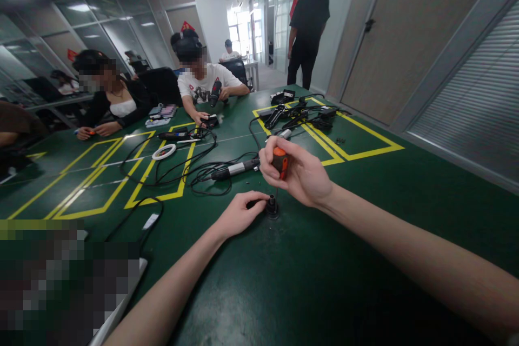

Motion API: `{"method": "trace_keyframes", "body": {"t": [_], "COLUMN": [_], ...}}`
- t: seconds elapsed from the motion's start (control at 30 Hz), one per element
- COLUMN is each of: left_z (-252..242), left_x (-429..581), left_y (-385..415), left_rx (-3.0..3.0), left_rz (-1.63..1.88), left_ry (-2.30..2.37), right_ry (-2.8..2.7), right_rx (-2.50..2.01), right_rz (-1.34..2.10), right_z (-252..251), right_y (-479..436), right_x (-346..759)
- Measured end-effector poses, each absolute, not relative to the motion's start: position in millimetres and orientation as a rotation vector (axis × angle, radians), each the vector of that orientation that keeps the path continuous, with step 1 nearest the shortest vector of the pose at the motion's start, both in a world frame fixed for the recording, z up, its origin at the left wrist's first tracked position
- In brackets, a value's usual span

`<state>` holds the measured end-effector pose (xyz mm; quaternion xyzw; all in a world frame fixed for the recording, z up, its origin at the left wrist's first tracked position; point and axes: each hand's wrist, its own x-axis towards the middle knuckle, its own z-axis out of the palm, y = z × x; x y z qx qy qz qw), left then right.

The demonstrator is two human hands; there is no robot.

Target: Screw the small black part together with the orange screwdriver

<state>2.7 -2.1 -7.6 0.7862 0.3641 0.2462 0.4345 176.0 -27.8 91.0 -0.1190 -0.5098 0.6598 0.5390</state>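
Note:
My right hand [298, 173] is closed round the orange and black handle of a screwdriver [279, 162], held upright with its thin shaft pointing down. Its tip meets a small black round part [271, 207] standing on the green table [308, 281]. My left hand [239, 214] lies beside that part, thumb and fingers pinching it from the left to hold it steady.
Just beyond my hands lie a black and silver corded tool [235, 169] and tangled black cables [190, 165]. A white ring [164, 151] sits inside yellow tape lines. More tools [298, 111] lie far right. Two seated people work opposite; another person stands by the wall.

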Motion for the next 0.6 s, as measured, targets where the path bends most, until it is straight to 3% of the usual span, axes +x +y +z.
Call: {"method": "trace_keyframes", "body": {"t": [0.6], "left_z": [-7.8], "left_x": [2.9], "left_y": [-2.0], "left_rx": [1.96], "left_rz": [0.614], "left_ry": [0.91], "right_ry": [-1.189], "right_rx": [-0.283], "right_rz": [1.623], "right_z": [90.5], "right_y": [-27.8], "right_x": [174.7]}}
